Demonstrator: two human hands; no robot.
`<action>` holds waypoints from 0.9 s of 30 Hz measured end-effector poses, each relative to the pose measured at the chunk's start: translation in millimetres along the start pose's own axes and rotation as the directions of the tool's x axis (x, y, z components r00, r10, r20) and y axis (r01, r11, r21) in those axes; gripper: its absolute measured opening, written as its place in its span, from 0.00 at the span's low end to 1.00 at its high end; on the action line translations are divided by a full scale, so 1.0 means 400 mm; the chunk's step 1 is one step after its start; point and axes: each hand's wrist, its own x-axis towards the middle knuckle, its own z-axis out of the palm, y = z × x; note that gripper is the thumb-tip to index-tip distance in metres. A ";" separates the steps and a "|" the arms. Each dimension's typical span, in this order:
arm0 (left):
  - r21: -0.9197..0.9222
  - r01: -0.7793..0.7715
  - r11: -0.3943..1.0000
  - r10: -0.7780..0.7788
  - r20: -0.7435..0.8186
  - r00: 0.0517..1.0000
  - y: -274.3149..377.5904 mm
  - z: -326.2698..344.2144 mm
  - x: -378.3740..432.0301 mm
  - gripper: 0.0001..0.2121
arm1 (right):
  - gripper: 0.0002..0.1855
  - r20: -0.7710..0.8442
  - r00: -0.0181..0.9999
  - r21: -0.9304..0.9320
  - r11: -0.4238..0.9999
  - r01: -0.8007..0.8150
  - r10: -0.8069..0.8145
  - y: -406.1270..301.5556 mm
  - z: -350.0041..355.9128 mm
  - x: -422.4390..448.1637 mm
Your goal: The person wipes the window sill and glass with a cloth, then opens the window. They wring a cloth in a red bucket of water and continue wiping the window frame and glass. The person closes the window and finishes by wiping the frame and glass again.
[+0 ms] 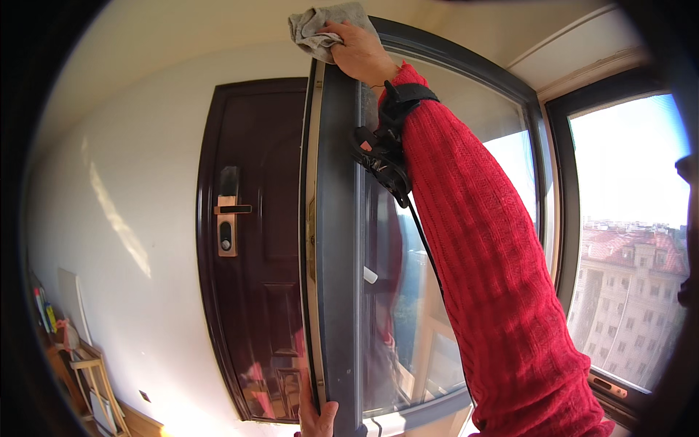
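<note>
My right hand [363, 52] presses a folded grey cloth [314, 27] against the top corner of a dark grey metal window sash [338, 229]. The sash is swung inward, and its glass pane [437, 349] shows reflections. Low on the same sash, my left hand [318, 412] grips the free vertical edge, thumb on the near face and fingers on the far side. A red knitted sleeve [480, 235] covers my right arm, and a black strapped device [390, 147] with a cable sits at the wrist.
Behind the sash stands a dark maroon door [256, 136] with a copper-coloured handle lock [226, 218]. A wooden rack [98, 382] and assorted items lean by the white wall [147, 164] at lower left. A second window [628, 164] at right looks onto buildings.
</note>
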 end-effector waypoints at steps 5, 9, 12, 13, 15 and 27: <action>-0.066 -0.014 0.998 0.012 -0.033 0.999 -0.005 0.005 0.005 0.41 | 0.18 -0.073 0.997 0.114 0.993 0.010 -0.002 -0.061 0.001 -0.033; 0.032 0.043 0.999 -0.040 -0.077 0.996 -0.002 0.010 -0.010 0.41 | 0.16 -0.218 0.965 0.364 0.930 -0.059 0.146 -0.114 -0.015 -0.045; 0.069 0.054 0.996 -0.050 -0.071 0.996 0.007 0.018 -0.041 0.41 | 0.08 -0.091 0.991 -0.171 0.979 -0.113 0.099 -0.052 -0.110 -0.098; 0.063 0.068 0.996 -0.062 -0.088 0.994 0.005 0.019 -0.045 0.41 | 0.07 -0.001 0.999 -0.472 0.881 -0.039 0.044 -0.005 -0.164 -0.121; 0.104 0.072 0.992 -0.063 -0.085 0.994 0.008 0.015 -0.053 0.41 | 0.05 0.214 0.977 -0.880 0.439 0.181 0.026 0.096 -0.287 -0.168; 0.357 -0.092 0.930 0.112 -0.037 0.993 -0.050 -0.023 -0.075 0.29 | 0.20 -0.684 0.622 -0.365 0.560 -0.744 0.381 0.808 -0.817 -0.607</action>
